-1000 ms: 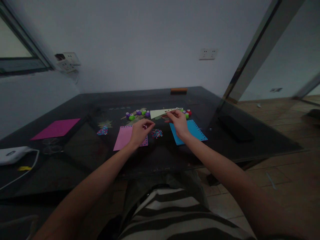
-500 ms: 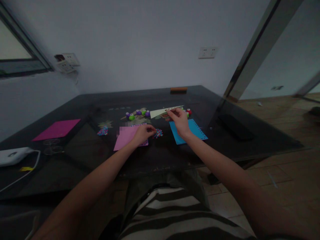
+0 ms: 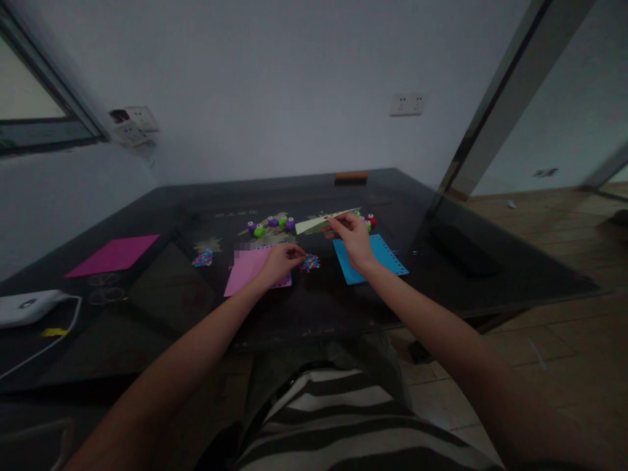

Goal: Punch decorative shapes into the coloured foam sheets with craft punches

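Observation:
My right hand (image 3: 354,241) pinches a pale, thin sheet (image 3: 313,223) and holds it tilted above the table. Below that hand lies a blue sheet (image 3: 381,256) with dots along its edge. My left hand (image 3: 283,260) is closed at the fingertips, over the right part of a pink sheet (image 3: 243,271); whatever its fingers hold is too small to make out. A pile of small red, blue and white beads (image 3: 310,263) touches or nearly touches those fingertips. Behind the hands stand several purple and green round pieces with eyes (image 3: 271,223), and a red one (image 3: 371,220).
A magenta sheet (image 3: 115,255) and a second bead pile (image 3: 203,258) lie to the left. A white power strip (image 3: 29,307) with a cable is at the far left. A dark flat object (image 3: 461,250) lies right, an orange-brown bar (image 3: 350,176) at the back edge.

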A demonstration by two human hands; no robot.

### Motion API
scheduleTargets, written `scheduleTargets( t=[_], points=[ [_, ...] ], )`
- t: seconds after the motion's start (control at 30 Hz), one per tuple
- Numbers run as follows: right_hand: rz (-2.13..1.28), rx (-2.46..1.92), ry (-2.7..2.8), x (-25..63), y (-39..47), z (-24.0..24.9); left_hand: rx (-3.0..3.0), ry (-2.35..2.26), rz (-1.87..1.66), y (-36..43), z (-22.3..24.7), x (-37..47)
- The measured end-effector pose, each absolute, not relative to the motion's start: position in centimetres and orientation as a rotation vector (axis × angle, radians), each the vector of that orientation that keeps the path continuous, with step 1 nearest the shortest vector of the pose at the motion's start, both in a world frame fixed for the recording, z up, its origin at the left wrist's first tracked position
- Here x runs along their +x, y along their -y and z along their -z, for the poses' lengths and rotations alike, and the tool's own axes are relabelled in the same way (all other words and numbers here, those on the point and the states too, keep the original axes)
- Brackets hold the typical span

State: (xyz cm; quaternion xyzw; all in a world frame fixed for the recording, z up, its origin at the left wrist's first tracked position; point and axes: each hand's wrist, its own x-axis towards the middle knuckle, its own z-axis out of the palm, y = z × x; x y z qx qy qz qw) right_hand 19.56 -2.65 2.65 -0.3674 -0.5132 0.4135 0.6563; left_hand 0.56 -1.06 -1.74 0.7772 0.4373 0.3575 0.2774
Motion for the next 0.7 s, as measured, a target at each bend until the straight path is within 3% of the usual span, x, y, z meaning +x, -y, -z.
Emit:
scheduleTargets(
  t=[0.37, 0.53, 0.7],
  points=[
    [-0.925, -0.816, 1.186, 19.7, 2.7, -2.6, 2.129, -1.145, -0.925, 0.9, 1.8, 0.6],
    [-0.942, -0.792, 1.233, 19.7, 3.0, -2.7, 1.535, -0.988, -1.177, 1.2, 0.3, 0.7],
    [-1.079, -0.749, 1.407, 19.4, 3.6, -2.8, 1.149, -0.773, -1.191, 1.3, -1.4, 0.2]
  ],
)
